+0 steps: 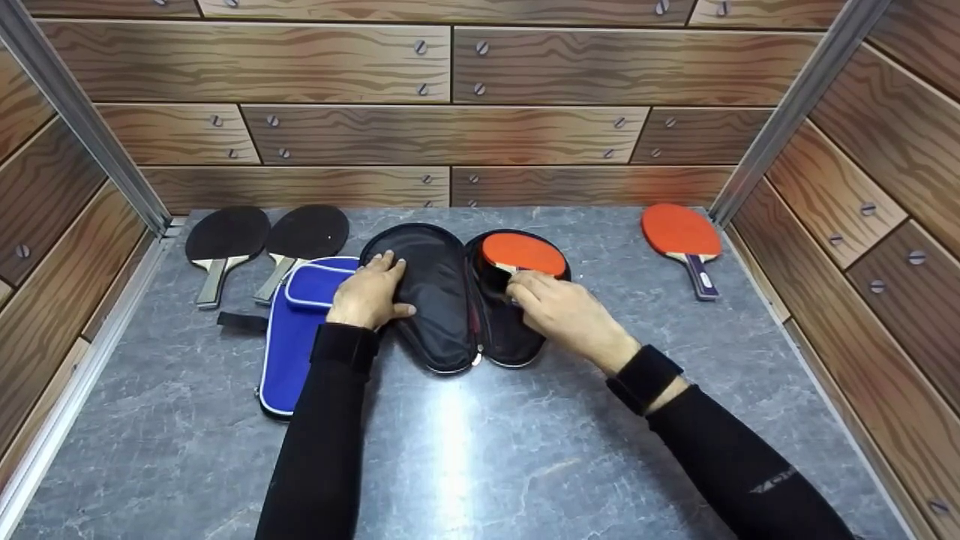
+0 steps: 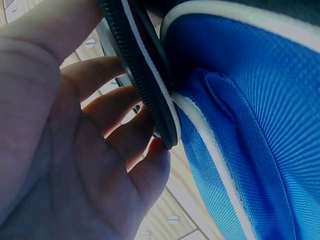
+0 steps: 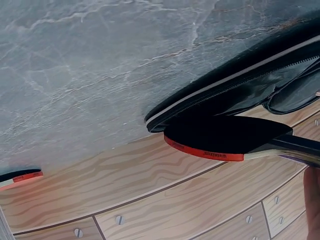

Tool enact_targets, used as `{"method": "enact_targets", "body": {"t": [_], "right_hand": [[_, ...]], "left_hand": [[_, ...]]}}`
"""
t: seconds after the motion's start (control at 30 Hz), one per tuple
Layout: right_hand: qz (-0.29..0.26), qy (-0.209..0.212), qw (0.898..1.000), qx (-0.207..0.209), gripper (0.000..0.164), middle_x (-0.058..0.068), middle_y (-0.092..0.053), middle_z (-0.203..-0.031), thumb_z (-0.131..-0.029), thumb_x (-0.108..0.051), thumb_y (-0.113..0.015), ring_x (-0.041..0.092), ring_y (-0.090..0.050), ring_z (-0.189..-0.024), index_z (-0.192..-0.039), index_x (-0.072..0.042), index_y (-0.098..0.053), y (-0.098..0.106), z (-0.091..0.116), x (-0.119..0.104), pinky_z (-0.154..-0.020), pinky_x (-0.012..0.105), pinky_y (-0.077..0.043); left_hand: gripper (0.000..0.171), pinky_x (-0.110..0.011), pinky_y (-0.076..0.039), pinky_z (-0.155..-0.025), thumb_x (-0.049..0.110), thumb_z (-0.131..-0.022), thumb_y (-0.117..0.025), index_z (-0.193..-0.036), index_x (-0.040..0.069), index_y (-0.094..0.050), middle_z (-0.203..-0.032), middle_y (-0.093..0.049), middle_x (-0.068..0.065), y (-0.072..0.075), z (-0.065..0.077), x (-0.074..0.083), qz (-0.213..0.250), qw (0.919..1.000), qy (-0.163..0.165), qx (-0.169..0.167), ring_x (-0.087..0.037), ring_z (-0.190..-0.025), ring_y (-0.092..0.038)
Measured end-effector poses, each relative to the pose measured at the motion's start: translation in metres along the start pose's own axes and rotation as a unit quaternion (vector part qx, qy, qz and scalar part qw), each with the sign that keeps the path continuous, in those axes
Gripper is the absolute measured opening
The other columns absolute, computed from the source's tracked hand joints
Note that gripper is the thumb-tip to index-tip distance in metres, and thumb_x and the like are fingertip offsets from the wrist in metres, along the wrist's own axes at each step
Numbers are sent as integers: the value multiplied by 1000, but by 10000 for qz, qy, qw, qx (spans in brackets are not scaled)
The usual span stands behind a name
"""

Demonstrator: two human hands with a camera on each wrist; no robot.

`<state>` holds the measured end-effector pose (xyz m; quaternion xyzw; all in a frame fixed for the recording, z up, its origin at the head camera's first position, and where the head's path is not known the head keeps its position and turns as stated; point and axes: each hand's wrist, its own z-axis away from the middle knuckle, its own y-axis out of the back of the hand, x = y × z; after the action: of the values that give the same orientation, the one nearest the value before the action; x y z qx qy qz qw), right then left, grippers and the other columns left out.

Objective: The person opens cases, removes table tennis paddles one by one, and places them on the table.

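A black zippered paddle case [image 1: 439, 315] lies spread apart on the grey table, its two halves side by side. My left hand [image 1: 366, 292] rests on its left half with fingers spread; in the left wrist view the fingers touch the case's zippered edge [image 2: 150, 85]. My right hand [image 1: 566, 311] grips the handle of a table tennis paddle [image 1: 525, 253], red face up, over the right half. From the right wrist view, the black underside and red edge of this paddle [image 3: 225, 135] show close over the case, slightly tilted. My fingers hide most of the handle.
A blue case [image 1: 289, 360] with white piping lies under my left wrist, a black strap [image 1: 244, 322] beside it. Two black paddles [image 1: 227, 234] [image 1: 309, 231] lie at the back left, a red paddle [image 1: 681, 231] at the back right. Wood-patterned walls [image 1: 450, 135] enclose the table.
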<state>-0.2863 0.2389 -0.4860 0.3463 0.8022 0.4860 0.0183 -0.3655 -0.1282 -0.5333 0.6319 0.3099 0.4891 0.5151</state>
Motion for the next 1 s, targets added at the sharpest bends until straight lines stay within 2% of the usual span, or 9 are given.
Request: {"method": "enact_targets", "body": {"t": [0.27, 0.53, 1.0], "right_hand": [[59, -623, 9980, -40, 34, 17, -82, -137, -98, -1, -80, 35, -83, -126, -132, -1, -72, 6, 2, 3, -94, 49, -76], [102, -919, 9956, 128, 32, 21, -83, -137, -100, 3, -78, 39, -85, -120, -131, 0, -71, 11, 5, 10, -86, 51, -76], [23, -1228, 9919, 329, 36, 21, -83, -139, -99, 8, -79, 40, -86, -119, -135, 1, -78, 23, 13, 21, -93, 51, -75]], "left_hand": [[99, -66, -36, -146, 45, -96, -96, -176, 4, -52, -188, -40, -27, -2, -2, -1, -8, 10000, -3, 27, -47, -178, -37], [100, -66, -36, -146, 45, -96, -96, -176, 4, -52, -188, -40, -27, -1, -3, 0, -12, 10000, -11, 33, -47, -179, -37], [100, -67, -39, -144, 46, -97, -95, -176, 4, -51, -188, -41, -27, -4, -2, -2, -77, 10000, -17, 55, -47, -178, -38]]}}
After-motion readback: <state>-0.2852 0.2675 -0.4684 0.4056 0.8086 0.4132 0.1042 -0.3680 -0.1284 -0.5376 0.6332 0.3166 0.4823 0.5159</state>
